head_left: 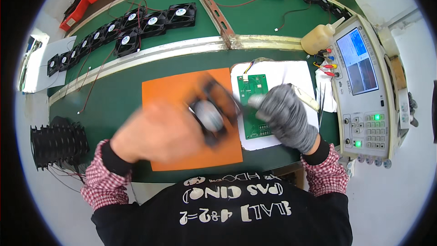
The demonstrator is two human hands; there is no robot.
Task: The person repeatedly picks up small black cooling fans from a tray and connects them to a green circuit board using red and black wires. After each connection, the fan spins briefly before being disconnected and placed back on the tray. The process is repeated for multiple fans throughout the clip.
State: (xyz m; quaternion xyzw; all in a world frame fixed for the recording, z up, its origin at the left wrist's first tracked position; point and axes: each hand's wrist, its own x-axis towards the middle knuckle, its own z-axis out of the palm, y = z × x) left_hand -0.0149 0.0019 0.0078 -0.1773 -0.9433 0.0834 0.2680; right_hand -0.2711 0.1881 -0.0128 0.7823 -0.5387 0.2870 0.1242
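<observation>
A black cooling fan [209, 115], smeared by motion, is tilted above an orange mat [182, 82]. My bare left hand [159, 130] is blurred too and appears to grip the fan's left side. In a grey knitted glove, my right hand [284, 114] has its fingers curled together over the right part of a green circuit board [252, 109]; whatever it may pinch is hidden. The board lies on a white pad [277, 68], with a small white connector and coloured wires at its top end.
Several black fans [152, 23] lie in rows beyond a pale rail, their wires trailing. At left stands a stack of fans [57, 146]. A test instrument [364, 91] with a screen and coloured clip leads stands at right, beside a yellowish bottle [317, 38]. Tweezers [322, 105] lie near it.
</observation>
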